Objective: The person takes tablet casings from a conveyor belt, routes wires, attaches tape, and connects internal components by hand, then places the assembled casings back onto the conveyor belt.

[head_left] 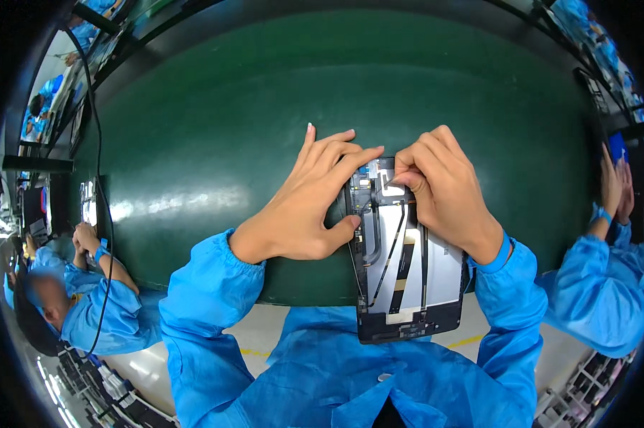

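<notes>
An opened tablet (443, 267), its silver inner plate, dark ribbon cables and small circuit parts exposed, lies tilted slightly over the near edge of the green table. My left hand (304, 203) steadies it: the thumb presses its left edge and the forefinger reaches its top left corner, while the other fingers stretch away over the table. At the tablet's top end, my right hand (443, 189) has thumb and forefinger pinched together over the circuit parts. What sits between those fingertips is too small to make out. The right hand covers the tablet's upper right corner.
The green table (265, 93) spreads ahead of me, with a dark rail along its far side. A black cable (99, 135) hangs down at the left. One person (111, 285) in blue works at the left, another (593, 285) at the right, their hands at the table's sides.
</notes>
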The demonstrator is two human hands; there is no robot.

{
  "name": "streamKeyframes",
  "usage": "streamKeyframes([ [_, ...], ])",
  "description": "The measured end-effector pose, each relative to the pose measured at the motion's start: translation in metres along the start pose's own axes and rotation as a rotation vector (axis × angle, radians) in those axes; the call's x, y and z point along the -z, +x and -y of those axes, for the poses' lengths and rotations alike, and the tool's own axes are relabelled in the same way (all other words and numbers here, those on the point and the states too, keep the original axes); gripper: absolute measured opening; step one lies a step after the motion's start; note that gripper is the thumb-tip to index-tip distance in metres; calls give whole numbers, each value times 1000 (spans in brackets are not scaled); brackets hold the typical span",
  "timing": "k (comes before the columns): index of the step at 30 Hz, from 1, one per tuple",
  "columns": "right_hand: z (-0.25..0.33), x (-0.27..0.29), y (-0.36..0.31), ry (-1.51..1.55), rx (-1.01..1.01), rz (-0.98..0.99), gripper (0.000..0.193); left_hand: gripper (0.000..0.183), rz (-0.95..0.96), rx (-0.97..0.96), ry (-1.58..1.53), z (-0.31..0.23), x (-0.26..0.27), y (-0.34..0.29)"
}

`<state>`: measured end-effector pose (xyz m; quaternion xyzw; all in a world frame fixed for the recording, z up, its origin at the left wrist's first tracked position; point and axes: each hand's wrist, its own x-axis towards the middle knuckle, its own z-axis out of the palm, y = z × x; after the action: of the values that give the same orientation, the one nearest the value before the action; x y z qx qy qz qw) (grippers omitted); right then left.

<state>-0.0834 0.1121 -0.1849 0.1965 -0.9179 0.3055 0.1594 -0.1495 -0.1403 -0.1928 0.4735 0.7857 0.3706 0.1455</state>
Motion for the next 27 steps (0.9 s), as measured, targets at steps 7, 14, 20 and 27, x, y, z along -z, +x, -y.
streamKeyframes([
  [7, 0, 3, -1, 61, 25, 1, 17, 91, -31, 12, -2, -3, -5, 0],
  [14, 7, 5, -5, 228, 100, -1, 28, 90, -49, -13, 17, 2, -7, -1],
  [20, 15, -4, -14, 852, -127, 94, 30, 82, -135, -41, 7, 5, -15, -4],
  [27, 9, -6, -12, 944, -203, 89, 43, 80, -213, -28, 68, 2, -23, -2],
])
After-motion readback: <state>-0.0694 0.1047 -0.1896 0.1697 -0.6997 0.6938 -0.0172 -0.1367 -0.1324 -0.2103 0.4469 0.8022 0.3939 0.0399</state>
